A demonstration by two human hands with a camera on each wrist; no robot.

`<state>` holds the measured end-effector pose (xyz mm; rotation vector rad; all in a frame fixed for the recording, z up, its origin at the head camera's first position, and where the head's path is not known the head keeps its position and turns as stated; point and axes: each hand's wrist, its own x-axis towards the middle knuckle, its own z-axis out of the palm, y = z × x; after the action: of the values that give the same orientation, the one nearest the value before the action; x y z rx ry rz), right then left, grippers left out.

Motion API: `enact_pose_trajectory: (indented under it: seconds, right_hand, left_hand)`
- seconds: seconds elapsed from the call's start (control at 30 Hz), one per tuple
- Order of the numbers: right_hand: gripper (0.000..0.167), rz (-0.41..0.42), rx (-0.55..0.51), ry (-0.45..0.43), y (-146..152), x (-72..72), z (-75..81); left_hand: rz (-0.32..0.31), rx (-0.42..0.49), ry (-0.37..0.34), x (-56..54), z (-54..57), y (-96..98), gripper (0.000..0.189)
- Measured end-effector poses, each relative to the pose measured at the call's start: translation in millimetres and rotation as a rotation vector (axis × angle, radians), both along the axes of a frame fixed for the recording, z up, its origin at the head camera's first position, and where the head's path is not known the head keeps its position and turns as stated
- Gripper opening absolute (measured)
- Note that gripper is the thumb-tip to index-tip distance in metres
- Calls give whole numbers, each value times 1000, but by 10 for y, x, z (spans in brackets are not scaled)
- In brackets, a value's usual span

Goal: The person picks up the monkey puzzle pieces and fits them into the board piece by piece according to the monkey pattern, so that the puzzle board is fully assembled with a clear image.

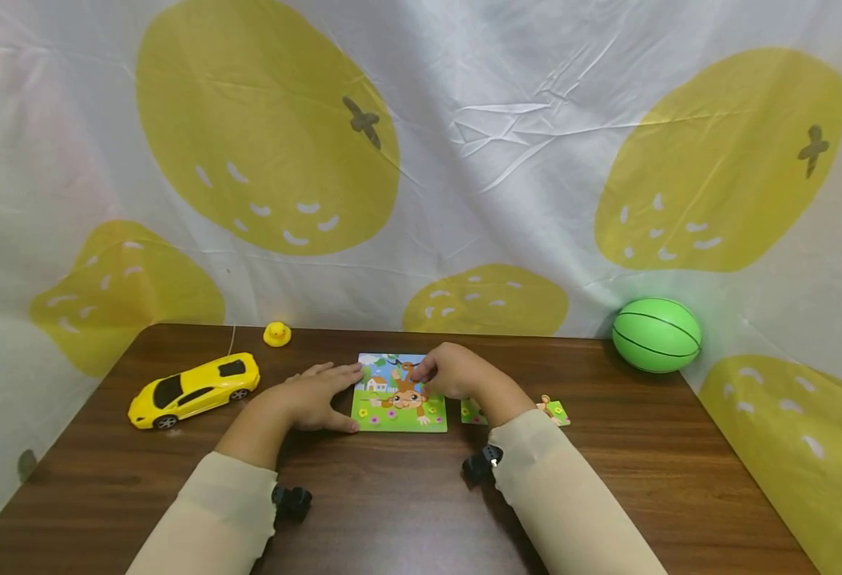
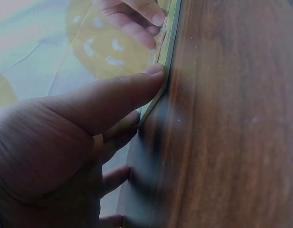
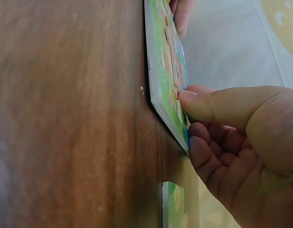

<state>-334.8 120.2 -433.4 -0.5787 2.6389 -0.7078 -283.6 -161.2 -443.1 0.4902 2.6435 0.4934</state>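
Note:
A jigsaw puzzle point(image 1: 385, 419) with a cartoon monkey, a house and flowers lies flat on the table. My left hand point(image 1: 313, 397) spreads along its left side, thumb and index fingertips touching the board. In the left wrist view the thumb point(image 2: 122, 92) rests on the board's edge. Over the puzzle's right part my right hand point(image 1: 457, 371) pinches a puzzle piece between thumb and index finger, mostly hidden by the fingers. The right wrist view shows this thumb point(image 3: 217, 104) low against the picture surface, with the other fingers curled.
Right of the puzzle lie a green picture piece point(image 1: 473, 412), partly behind the right forearm, and another piece point(image 1: 556, 411). A yellow toy car point(image 1: 194, 390) and a rubber duck point(image 1: 277, 334) stand at the left. A green ball point(image 1: 656, 335) sits at the table's back right corner.

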Motion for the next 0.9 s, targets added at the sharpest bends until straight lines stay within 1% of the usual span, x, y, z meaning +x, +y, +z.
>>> enact_pose_trajectory:
  seconds: [0.1,0.2,0.33,0.4,0.6,0.67,0.8,0.9]
  right_hand:
    - [18,12,-5,19,24,1,-13]
    - [19,10,-58,29,86,34,-23]
    - [26,-14,-150,36,218,106,-21]
    - [31,-22,-177,45,291,143,-5]
    - [40,-62,-244,-13,514,244,84]
    - [42,-73,-250,-34,592,265,94]
    - [46,-69,-228,-27,759,296,85]
    - [48,-69,-228,-37,875,307,61]
  left_hand:
    - [1,2,-3,8,2,4,96]
    - [2,1,-5,15,3,9,97]
    - [4,-2,-5,18,3,14,97]
    - [4,-5,-5,16,4,13,97]
    - [7,-7,-10,13,-2,13,98]
    - [7,-6,-9,12,-6,13,98]
    - [4,0,-8,12,-8,11,97]
    - [0,6,-9,12,-3,9,96]
